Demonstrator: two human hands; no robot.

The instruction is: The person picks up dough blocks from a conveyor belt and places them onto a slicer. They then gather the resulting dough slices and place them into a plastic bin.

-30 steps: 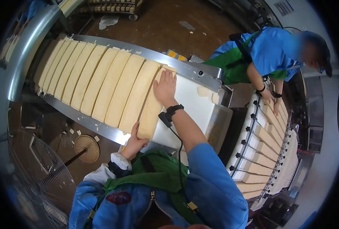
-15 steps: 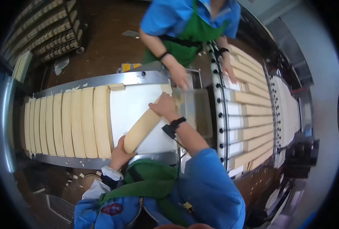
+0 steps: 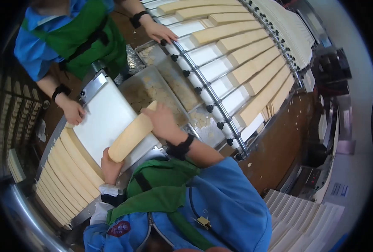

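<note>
I hold a long pale dough slab [image 3: 132,133] by both ends, lifted above the white conveyor belt [image 3: 100,122]. My left hand [image 3: 110,167] grips its near end. My right hand [image 3: 163,122] grips its far end, close to a metal tray [image 3: 153,90] holding dough scraps. A row of several more slabs [image 3: 71,168] lies side by side on the belt to the left. Beyond the tray, a slatted conveyor [image 3: 220,63] carries shorter dough pieces.
A co-worker in a blue shirt and green apron [image 3: 64,33] stands across the belt, one hand [image 3: 74,112] at the belt's far edge, the other hand [image 3: 161,31] on the slatted conveyor. Stacked white trays [image 3: 300,222] sit at lower right. Brown floor [image 3: 279,143] lies between.
My view has swung to the right. Both my hands have carried the slab off the row and across the belt toward the metal tray. The co-worker's hand now rests at the belt edge.
</note>
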